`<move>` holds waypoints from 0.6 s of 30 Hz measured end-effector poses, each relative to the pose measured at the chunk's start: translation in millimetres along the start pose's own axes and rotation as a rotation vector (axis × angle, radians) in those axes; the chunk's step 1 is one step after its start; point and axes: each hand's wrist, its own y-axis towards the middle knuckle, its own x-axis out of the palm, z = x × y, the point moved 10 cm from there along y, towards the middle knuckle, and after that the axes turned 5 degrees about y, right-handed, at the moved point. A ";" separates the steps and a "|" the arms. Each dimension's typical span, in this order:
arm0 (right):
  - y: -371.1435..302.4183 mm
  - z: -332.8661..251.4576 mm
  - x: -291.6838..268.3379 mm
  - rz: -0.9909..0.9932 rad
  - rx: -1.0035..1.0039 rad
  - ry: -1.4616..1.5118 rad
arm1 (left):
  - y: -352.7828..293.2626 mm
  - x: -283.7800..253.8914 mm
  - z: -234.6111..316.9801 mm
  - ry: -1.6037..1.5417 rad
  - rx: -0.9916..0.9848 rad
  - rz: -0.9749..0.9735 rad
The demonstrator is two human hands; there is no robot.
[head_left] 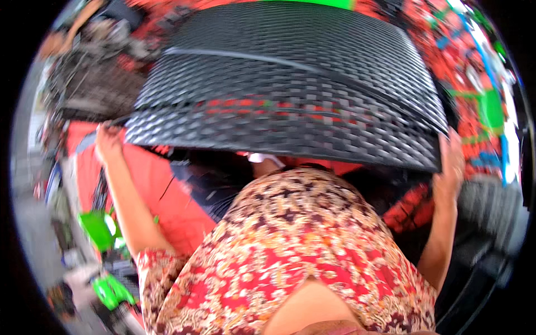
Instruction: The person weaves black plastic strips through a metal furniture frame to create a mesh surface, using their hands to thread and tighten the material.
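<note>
A large black woven wicker panel [290, 89] spans the view before me, with a pale strip across its upper part and red showing through gaps in the weave. My left hand [110, 144] is closed at its near left corner. At the near right corner my right hand [451, 159] grips the edge, fingers pointing up along it. Both arms are spread wide, so the panel hangs between my hands in front of my body. Its underside and the ends of some fingers are hidden, and motion smears parts of the weave.
Red sheeting [151, 190] covers the ground beneath. Bright green pieces [111, 291] lie at the lower left. A brownish bundle of strands [97, 84] is at the left, near another person's arm [84, 22]. Dark, ribbed material [480, 223] stands close on my right.
</note>
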 end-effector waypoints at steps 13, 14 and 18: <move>-22.0 23.0 -3.0 0.099 0.164 0.049 | 75.1 -324.4 122.8 2.117 0.269 0.470; -15.2 17.9 -5.2 0.077 0.193 0.065 | 82.1 -298.4 107.6 2.027 0.312 0.407; -4.0 10.8 -9.5 -0.060 0.240 0.237 | 45.4 -131.7 70.7 1.486 0.568 0.042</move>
